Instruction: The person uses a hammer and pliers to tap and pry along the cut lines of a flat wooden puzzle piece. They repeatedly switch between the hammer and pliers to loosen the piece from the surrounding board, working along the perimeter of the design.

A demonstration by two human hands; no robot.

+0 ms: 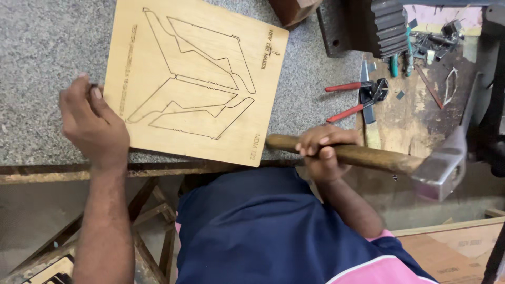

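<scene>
Step in hand: The person is steadying a plywood die board [194, 79] on the grey stone slab [47, 63] while holding a hammer [368, 158] off to the right side; judged as a pause between strikes.
Left hand [94, 123]: Resting at the board's left edge, fingers curled narrowly, pinching something small and dark that is too small to identify.
Right hand [321, 152]: Wrapping closed around the wooden handle; the steel head [442, 165] is hanging clear of the board.
Next move calls for: Bringing the head over the board squarely while the left fingers are keeping clear.
Board appearance: Lying flat, pale, square-cornered, carrying thin cut outlines of long angular shapes.
Nearby: Red-handled pliers [357, 97] are lying on the worn wooden bench [415, 118].
</scene>
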